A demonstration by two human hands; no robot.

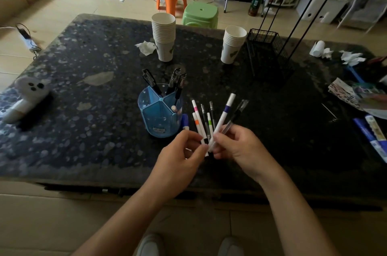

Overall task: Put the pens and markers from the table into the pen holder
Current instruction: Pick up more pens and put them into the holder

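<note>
Two bare forearms reach up from the bottom edge and meet above the near part of the dark speckled table (88, 80). On the left, the left hand (182, 155) is turned palm inward, fingers curled together and pinched on the lower ends of a fan of pens and markers. Opposite it, the right hand (236, 144) angles in, knuckles up, with thumb and forefinger closed on the lower end of the purple-banded marker (225, 114) and the clear pen (234, 116). All the held pens run with their long axes away from the camera, tips or caps pointing up and outward: the pink-banded marker (195, 107) and orange-banded marker (197, 122) lean left, the green-banded marker (210, 124) and two dark pens (204, 115) stand nearly straight, and the two in the right hand lean right. Their bottoms converge between the two sets of fingertips, where the hands almost touch. Just left of the fan stands the blue pen holder (160, 113), divided into compartments, with three black pens (173, 83) upright in its far sections and a white-ended pen in the right one. A blue-capped marker (185, 121) shows just beside the holder's right wall, above the left hand's fingers.
</note>
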